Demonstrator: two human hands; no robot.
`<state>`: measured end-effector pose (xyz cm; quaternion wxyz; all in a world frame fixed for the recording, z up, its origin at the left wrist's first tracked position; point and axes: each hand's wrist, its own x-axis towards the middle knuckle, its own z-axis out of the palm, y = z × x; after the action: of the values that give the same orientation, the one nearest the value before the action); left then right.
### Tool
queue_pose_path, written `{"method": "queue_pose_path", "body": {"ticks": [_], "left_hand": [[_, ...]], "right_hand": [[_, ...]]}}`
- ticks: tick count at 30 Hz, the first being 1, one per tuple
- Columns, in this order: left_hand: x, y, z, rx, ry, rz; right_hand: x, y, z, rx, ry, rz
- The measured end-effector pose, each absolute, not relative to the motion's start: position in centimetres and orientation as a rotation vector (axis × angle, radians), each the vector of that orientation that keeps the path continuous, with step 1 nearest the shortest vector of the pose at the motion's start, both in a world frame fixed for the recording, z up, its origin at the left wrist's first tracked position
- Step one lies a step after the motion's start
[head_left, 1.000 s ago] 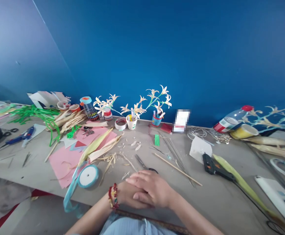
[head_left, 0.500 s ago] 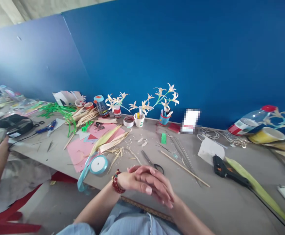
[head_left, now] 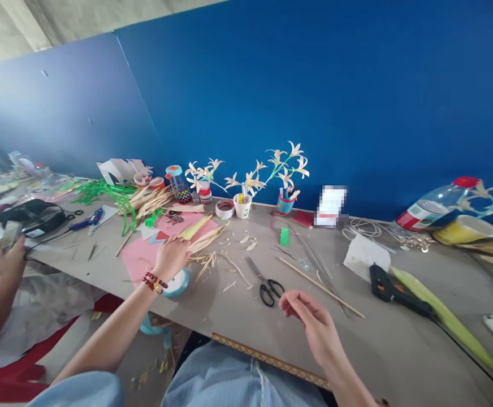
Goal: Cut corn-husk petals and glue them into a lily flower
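My left hand (head_left: pixel 172 257), with a red beaded bracelet at the wrist, reaches over the pink paper (head_left: pixel 134 259) and touches the pale yellow-green husk (head_left: pixel 196 227); its fingertips are hidden, so its grip cannot be made out. Partly beneath that hand is the blue ribbon roll (head_left: pixel 177 284). My right hand (head_left: pixel 308 316) hovers near the table's front edge with fingers curled and apart, holding nothing. Just left of it lie black-handled scissors (head_left: pixel 267 287). Beyond them are a wooden stick (head_left: pixel 318 285) and thin wires (head_left: pixel 314 260).
White cups (head_left: pixel 242 208) and a blue pen cup (head_left: pixel 285 204) stand by the wall among pale flowers (head_left: pixel 277 161). A black glue gun (head_left: pixel 399 294) and a bottle (head_left: pixel 437 204) are at right. At left, another person's hands (head_left: pixel 7 257) hold an object.
My hands have come apart from their clasp. The left one moved left and forward onto the husk; the right one moved slightly right. The scissors' handles now show fully.
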<state>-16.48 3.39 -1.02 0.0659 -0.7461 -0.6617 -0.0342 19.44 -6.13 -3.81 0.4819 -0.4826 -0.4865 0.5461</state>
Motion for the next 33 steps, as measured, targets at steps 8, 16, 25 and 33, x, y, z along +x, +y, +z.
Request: {"method": "queue_pose_path", "body": {"ticks": [8, 16, 25, 33], "left_hand": [[-16.4, 3.5, -2.3, -2.225, -1.996, -0.093], [-17.0, 4.0, -2.3, -2.202, -2.047, -0.291], [-17.0, 2.8, -0.6, -2.274, -2.111, -1.154], [-7.9, -4.1, -1.8, -2.386, -2.308, -2.287]], "right_hand": [[19.6, -6.5, -3.8, -1.241, -1.324, 1.343], [18.2, -5.7, -3.9, -1.251, -1.423, 1.405], [16.0, -4.7, -3.5, -1.233, -1.509, 1.437], [11.2, -3.7, -2.7, -0.990, -1.364, 1.522]]}}
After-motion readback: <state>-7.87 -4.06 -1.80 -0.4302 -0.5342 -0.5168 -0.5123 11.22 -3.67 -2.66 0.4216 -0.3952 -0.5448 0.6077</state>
